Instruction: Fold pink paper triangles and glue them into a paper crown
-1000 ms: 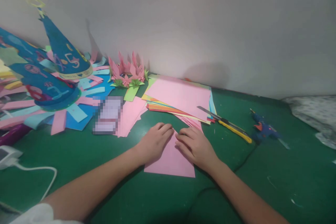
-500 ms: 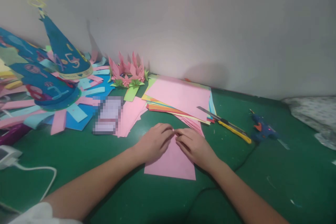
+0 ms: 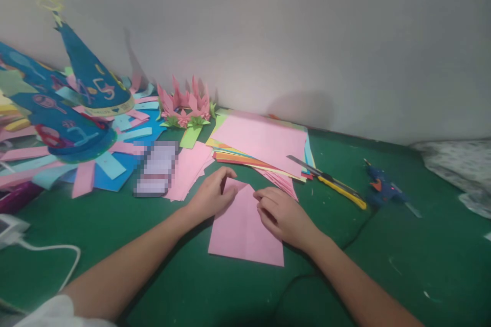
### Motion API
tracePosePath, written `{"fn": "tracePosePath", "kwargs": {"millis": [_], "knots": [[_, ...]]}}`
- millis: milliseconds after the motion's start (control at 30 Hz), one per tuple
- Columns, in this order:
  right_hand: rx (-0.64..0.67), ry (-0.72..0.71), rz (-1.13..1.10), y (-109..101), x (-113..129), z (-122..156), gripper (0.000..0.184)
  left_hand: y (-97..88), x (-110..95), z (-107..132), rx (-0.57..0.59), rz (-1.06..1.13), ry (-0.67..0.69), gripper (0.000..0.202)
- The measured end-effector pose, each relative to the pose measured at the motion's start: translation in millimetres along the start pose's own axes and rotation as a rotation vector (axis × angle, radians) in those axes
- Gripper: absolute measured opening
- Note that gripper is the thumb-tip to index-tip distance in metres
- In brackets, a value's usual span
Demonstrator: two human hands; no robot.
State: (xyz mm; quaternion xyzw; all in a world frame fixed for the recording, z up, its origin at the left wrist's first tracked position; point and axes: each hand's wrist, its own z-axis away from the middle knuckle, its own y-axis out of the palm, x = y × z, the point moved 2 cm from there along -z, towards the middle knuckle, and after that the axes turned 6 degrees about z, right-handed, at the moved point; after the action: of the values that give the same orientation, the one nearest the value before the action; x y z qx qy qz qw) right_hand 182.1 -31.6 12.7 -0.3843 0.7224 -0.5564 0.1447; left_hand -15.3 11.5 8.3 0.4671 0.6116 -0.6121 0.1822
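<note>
A sheet of pink paper (image 3: 245,230) lies on the green table in front of me, with a crease down its middle. At its top, the right corner is folded in. My left hand (image 3: 213,194) is at the upper left corner, thumb lying on the paper and index finger apart from it beyond the top edge. On the right side, my right hand (image 3: 286,217) has its fingers curled together at the folded edge, pressing the paper. Just beyond the hands are more pink sheets (image 3: 190,168) and a stack of coloured paper (image 3: 261,135).
A yellow box cutter (image 3: 341,191) with its blade out rests partly on the stack. To its right lies a blue glue gun (image 3: 385,189) with a cord. Blue cone hats (image 3: 95,79), a pink paper crown (image 3: 187,104), a phone (image 3: 157,168) and a white cable (image 3: 57,248) are leftward.
My left hand has moved left from the paper's top middle to its upper left corner, and its fingers have parted. The right hand has stayed nearly in place.
</note>
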Motion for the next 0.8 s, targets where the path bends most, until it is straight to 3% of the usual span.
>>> {"fn": "tracePosePath", "kwargs": {"millis": [400, 800], "knots": [[0.06, 0.073, 0.1, 4, 6, -9, 0.013, -2.1, 5, -1, -0.016, -0.046, -0.075, 0.023], [0.062, 0.065, 0.119, 7, 7, -5, 0.012, -5.3, 15, -3, -0.007, 0.128, -0.171, 0.018]]}}
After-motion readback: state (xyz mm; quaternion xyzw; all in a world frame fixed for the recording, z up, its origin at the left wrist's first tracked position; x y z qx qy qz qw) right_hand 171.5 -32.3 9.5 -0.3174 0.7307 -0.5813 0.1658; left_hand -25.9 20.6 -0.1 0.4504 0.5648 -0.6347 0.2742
